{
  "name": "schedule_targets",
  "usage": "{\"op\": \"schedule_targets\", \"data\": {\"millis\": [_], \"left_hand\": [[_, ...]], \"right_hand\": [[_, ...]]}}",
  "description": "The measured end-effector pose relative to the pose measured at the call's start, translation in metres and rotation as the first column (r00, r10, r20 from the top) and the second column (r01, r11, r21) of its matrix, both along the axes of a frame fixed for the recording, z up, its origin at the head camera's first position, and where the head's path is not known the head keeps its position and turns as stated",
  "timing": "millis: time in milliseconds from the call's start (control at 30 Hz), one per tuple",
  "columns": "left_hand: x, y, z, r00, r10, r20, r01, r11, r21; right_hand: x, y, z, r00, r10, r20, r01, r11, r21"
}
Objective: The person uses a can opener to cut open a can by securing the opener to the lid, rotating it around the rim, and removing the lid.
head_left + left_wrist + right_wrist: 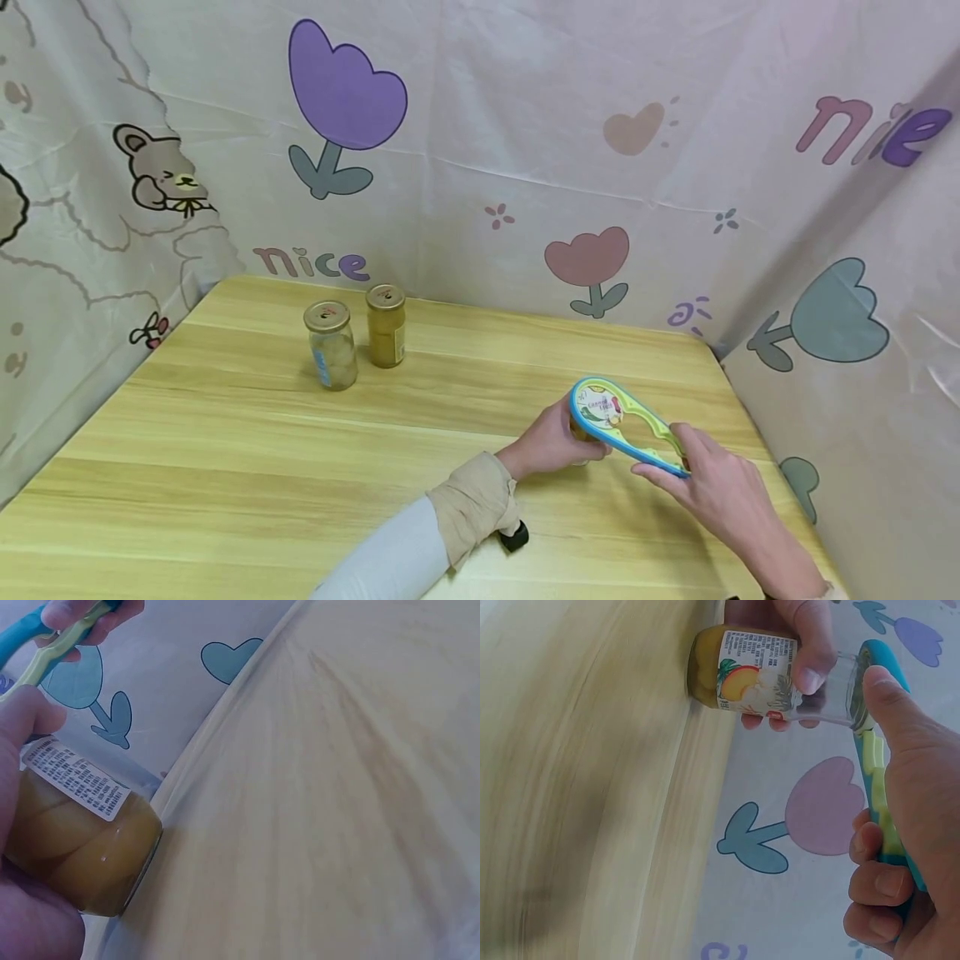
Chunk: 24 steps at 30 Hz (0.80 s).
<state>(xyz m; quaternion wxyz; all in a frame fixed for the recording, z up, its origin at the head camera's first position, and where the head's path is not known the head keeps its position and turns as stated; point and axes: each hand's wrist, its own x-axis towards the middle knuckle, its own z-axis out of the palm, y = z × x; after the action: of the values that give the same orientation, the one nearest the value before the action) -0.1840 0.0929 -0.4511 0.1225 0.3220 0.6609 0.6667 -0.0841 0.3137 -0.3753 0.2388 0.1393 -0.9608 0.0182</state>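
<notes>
My left hand [551, 442] grips a glass jar of peaches [97, 855] around its side; in the right wrist view its label [742, 675] carries a peach picture. My right hand [723, 492] holds a blue and yellow-green jar opener [641, 408] by its narrow end, fingers curled round the handle. The opener's wide end sits at the jar's top, where a round printed face [600, 406] shows inside the loop. In the head view, the opener and left hand hide most of the jar. It stands upright, with its base at the tabletop.
Further left on the wooden table [247, 467] stand a jar with pale contents [333, 358] and an amber jar [387, 333], both with gold lids. A printed cloth [465, 108] hangs behind and along both sides. A small black object [514, 537] hangs at the left wrist.
</notes>
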Motion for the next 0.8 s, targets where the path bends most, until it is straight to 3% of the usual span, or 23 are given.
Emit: {"op": "schedule_targets", "data": {"millis": [267,800], "left_hand": [[0.0,-0.0004,0.0004,1.0,-0.001,0.008,0.001,1.0,-0.014],[-0.0009,-0.0012,0.0004,1.0,-0.023,-0.003,0.023,0.999,-0.024]], "right_hand": [[-0.0015,0.0028,-0.0006,1.0,0.028,-0.007,-0.028,1.0,0.004],[-0.0029,0.0039,0.0011,0.999,0.013,0.04,-0.013,1.0,0.0]]}}
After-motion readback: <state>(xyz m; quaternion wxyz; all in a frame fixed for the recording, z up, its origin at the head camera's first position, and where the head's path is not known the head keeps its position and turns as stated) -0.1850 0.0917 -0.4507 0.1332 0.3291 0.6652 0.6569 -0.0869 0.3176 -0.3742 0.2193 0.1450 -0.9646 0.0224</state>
